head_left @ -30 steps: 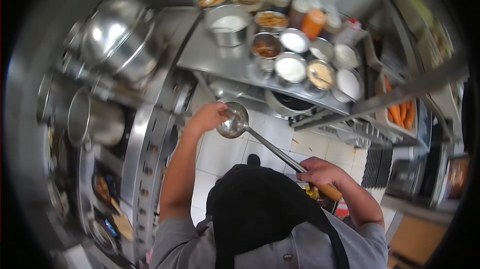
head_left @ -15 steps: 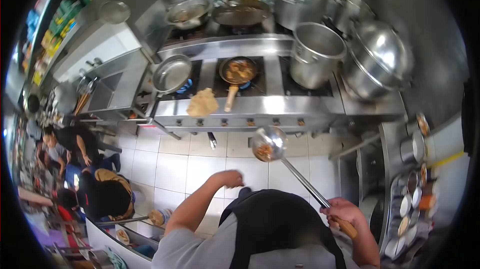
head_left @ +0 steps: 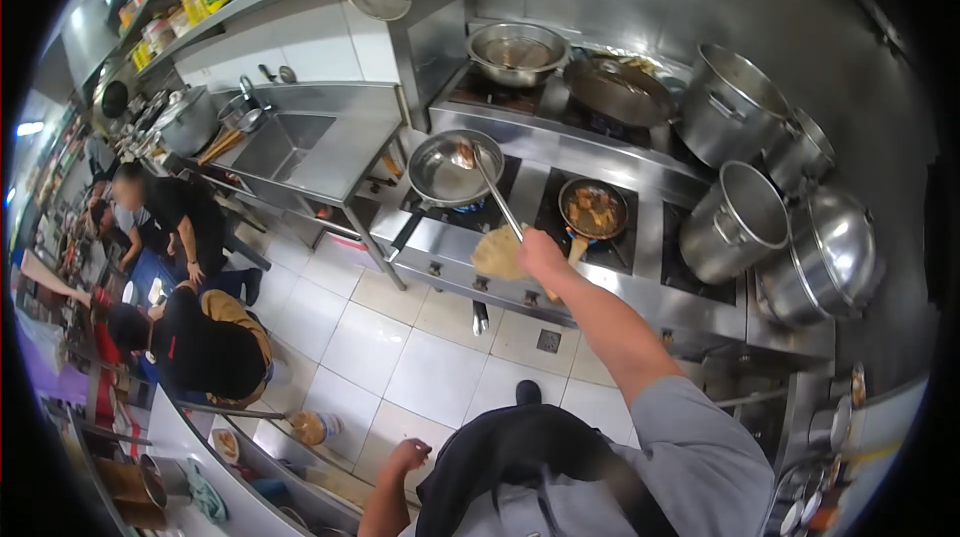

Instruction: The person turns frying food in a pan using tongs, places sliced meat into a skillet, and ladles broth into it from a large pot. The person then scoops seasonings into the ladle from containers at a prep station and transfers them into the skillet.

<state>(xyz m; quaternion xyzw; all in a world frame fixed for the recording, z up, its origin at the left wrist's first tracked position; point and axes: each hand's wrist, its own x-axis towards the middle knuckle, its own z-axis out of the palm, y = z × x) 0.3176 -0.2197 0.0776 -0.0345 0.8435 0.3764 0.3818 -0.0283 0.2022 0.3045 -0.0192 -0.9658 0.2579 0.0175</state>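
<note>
My right hand [head_left: 541,255] is closed round the handle of a long metal ladle [head_left: 497,195], arm stretched over the stove front. The ladle's bowl is inside a wide steel pan [head_left: 440,175] on the left front burner, with some reddish-brown food at it. Right of it, a small frying pan [head_left: 594,209] with a wooden handle holds browned pieces over a flame. A tan cloth [head_left: 497,253] lies on the stove edge just left of my right hand. My left hand [head_left: 408,454] hangs low by my side with curled fingers, and nothing shows in it.
Tall steel pots [head_left: 733,222] stand at the right of the stove. At the back are a steel bowl [head_left: 518,49] and a large dark pan [head_left: 620,95]. A sink [head_left: 287,147] is at the left. Co-workers [head_left: 215,337] are at the far left.
My right hand has swung forward and left, carrying the ladle from above the floor into the steel pan. The view has turned left, and my left hand is lower.
</note>
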